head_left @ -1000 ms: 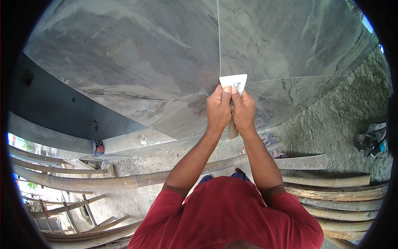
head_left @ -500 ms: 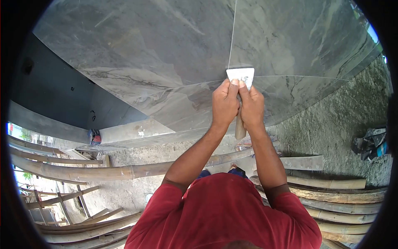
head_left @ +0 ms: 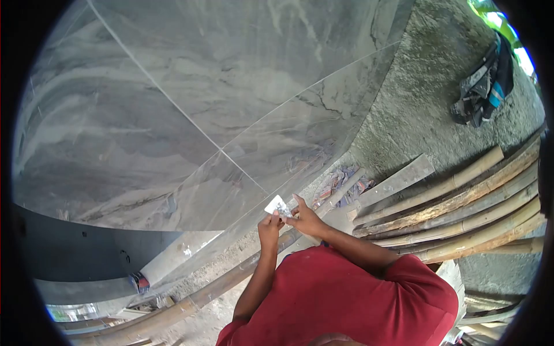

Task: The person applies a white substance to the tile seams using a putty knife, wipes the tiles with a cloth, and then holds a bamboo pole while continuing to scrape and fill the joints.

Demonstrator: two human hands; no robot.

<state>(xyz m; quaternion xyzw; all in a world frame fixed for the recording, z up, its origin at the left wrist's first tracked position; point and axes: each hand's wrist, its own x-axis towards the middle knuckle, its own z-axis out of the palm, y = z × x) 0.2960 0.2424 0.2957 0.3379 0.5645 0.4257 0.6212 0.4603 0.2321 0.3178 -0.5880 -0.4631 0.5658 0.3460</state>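
Observation:
A putty knife with a pale, smeared blade (head_left: 278, 205) is held between my two hands, in front of my chest and close to the lower edge of the grey marbled tiles (head_left: 173, 121). My left hand (head_left: 268, 232) is closed on it, thumb pressed to the blade. Around its handle side is my right hand (head_left: 307, 219), with the index finger raised off and the thumb by the blade. Most of the handle is hidden under the right hand. Thin pale joint lines cross on the tiles just beyond the blade.
Bamboo poles (head_left: 450, 222) and a flat board (head_left: 398, 180) lie at the right. A dark cloth (head_left: 485, 86) with a blue stripe rests on rough concrete. Another long bamboo pole (head_left: 202, 297) runs below the tiles, and a dark recess (head_left: 75, 248) opens at lower left.
My hands have drawn the putty knife back from the tile joint toward my body. My right index finger has lifted. The view has turned and shifted to the right.

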